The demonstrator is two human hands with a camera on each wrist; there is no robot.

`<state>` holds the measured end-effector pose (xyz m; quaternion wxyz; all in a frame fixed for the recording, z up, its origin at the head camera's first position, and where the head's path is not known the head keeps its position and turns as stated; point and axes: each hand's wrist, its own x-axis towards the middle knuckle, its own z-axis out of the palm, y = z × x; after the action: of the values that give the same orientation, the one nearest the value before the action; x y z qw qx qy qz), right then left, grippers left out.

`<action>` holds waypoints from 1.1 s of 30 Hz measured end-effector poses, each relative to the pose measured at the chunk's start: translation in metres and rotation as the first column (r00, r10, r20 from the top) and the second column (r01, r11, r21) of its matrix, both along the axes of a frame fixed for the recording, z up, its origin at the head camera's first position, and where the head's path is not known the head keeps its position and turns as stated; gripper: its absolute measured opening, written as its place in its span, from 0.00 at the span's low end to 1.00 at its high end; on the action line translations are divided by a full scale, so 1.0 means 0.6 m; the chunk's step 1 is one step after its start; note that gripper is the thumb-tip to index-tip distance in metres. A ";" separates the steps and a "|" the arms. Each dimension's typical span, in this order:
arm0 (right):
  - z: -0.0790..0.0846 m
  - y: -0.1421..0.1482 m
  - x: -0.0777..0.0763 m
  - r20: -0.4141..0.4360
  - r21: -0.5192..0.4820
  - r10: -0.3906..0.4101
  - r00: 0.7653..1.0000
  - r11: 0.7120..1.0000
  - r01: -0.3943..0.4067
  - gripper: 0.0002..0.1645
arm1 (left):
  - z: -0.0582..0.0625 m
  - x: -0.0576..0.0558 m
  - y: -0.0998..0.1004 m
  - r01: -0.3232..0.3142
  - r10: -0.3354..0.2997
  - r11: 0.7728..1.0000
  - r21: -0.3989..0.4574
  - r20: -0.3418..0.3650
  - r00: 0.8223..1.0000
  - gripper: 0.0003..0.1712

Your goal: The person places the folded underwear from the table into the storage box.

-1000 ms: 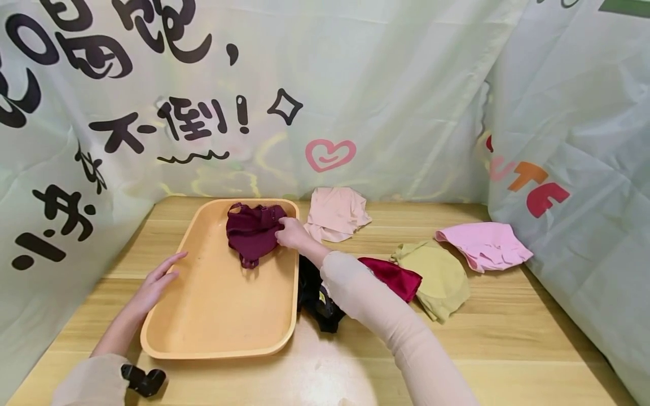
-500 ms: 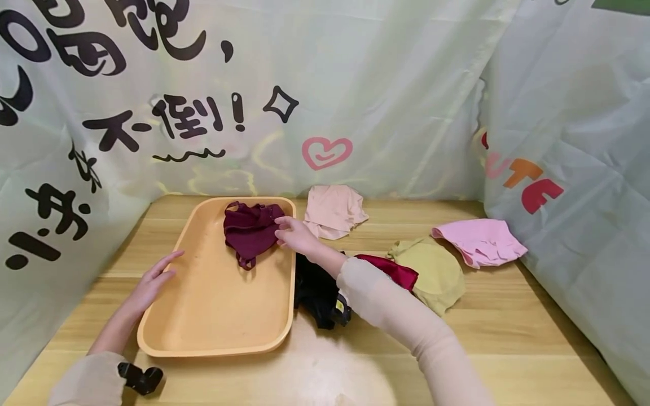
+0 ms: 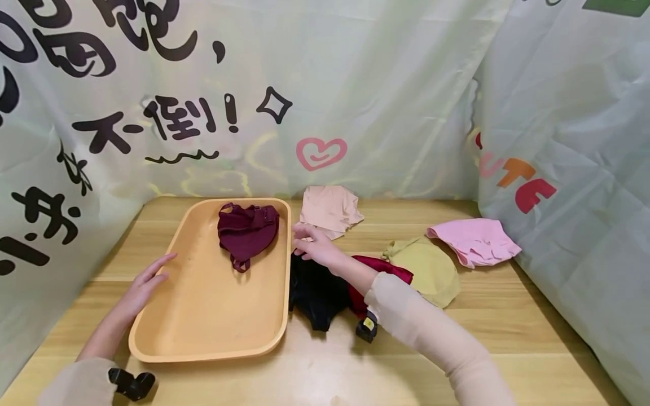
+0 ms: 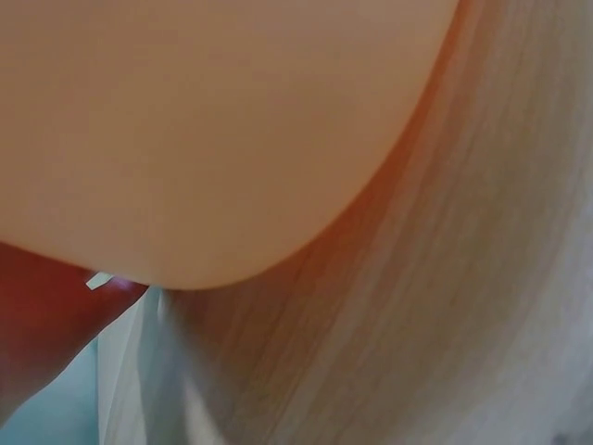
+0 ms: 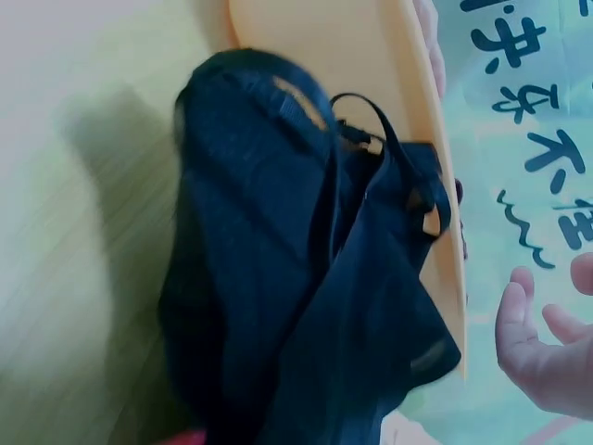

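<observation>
A folded maroon bra [image 3: 249, 231] with its straps showing lies in the far right part of the orange tray [image 3: 213, 316]. My left hand [image 3: 142, 290] rests along the tray's left rim, fingers extended; in the left wrist view the tray's wall [image 4: 204, 139] fills most of the upper part. Just outside the right rim is my right hand [image 3: 322, 248], fingers loosely bent and holding nothing. Below it, against the tray's right side, lies a black bra [image 3: 317, 296], whose straps and hook band show clearly in the right wrist view, with the hand [image 5: 551, 357] at that view's right edge.
A pale pink garment [image 3: 330, 208] lies behind the right hand. Further right are a dark red satin garment [image 3: 388, 268], partly behind the forearm, a yellow-green garment [image 3: 429, 270] and a pink garment [image 3: 477, 239]. Printed cloth [image 3: 396, 113] walls the wooden table [image 3: 508, 321].
My right hand has left the maroon bra and moved right, out over the tray's rim to above the black bra. The left hand keeps its place on the tray.
</observation>
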<state>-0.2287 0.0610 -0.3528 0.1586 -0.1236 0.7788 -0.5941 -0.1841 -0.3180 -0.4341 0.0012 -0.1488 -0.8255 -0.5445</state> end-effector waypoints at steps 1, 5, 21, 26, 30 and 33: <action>0.001 0.006 0.001 0.005 0.003 -0.007 1.000 1.000 0.007 0.25 | 0.000 0.000 0.000 -0.003 0.003 1.000 -0.003 0.000 1.000 0.26; 0.001 0.032 -0.001 0.009 0.025 -0.035 0.999 0.999 0.035 0.26 | 0.000 -0.002 0.000 -0.008 0.008 1.000 -0.006 -0.001 1.000 0.26; -0.044 0.115 -0.008 -0.027 0.596 0.122 0.992 0.798 -0.082 0.44 | 0.003 -0.004 -0.001 0.010 -0.010 1.000 0.004 -0.018 1.000 0.25; -0.054 0.108 -0.005 0.010 0.696 0.160 0.987 0.708 -0.122 0.47 | -0.003 0.001 -0.001 0.005 -0.005 1.000 0.014 0.003 1.000 0.25; -0.051 0.101 -0.006 0.052 0.627 0.113 0.992 0.770 -0.120 0.45 | -0.004 0.000 -0.001 0.001 -0.001 1.000 0.024 0.006 1.000 0.25; -0.047 0.098 -0.005 0.071 0.533 0.083 0.994 0.839 -0.108 0.44 | -0.004 -0.002 -0.001 -0.001 0.001 1.000 0.027 -0.007 1.000 0.25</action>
<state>-0.2319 0.1195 -0.3813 0.2337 -0.0996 0.9028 -0.3470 -0.1850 -0.3188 -0.4365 0.0063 -0.1501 -0.8181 -0.5552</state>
